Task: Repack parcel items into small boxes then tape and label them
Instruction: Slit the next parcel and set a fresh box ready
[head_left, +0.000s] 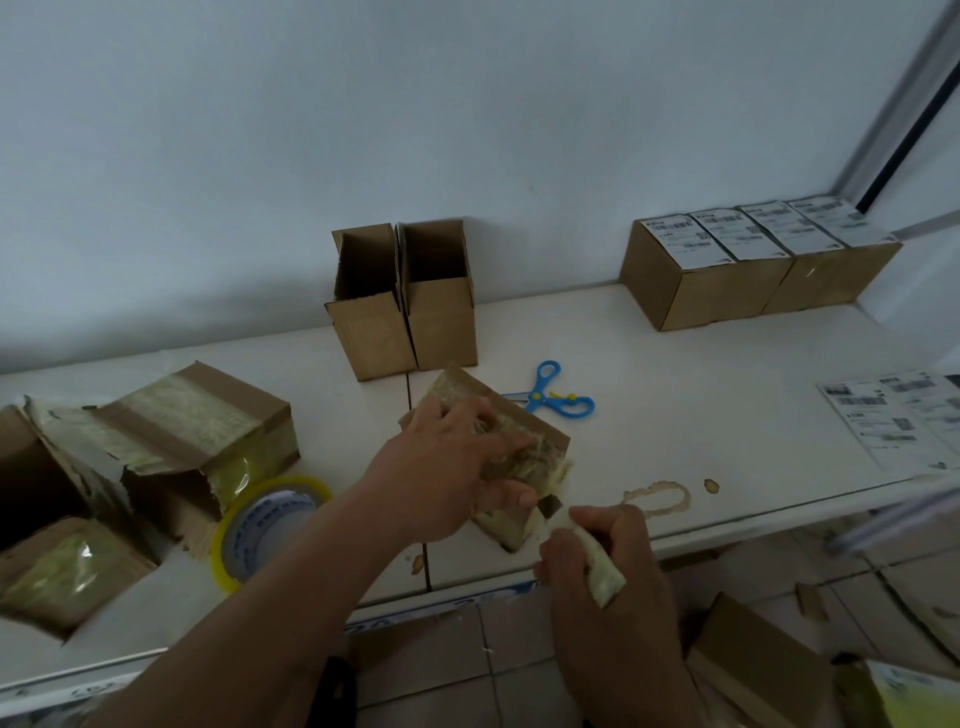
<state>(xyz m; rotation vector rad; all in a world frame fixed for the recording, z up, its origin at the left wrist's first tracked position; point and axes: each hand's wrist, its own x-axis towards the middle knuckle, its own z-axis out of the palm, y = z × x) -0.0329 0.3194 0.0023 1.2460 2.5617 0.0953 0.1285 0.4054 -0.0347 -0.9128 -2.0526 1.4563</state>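
Parcel (511, 457) near table (675, 364) front edge. Left hand (452, 467) clamping it; right hand (592, 540) gripping tape strip (602, 571).

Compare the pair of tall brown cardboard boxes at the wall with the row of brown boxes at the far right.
The pair of tall brown cardboard boxes stands open-topped with flaps up; the row of brown boxes is closed. The pair bears no labels; each box in the row carries a white label on top. The pair numbers two, the row four. Both groups are plain cardboard on the white table.
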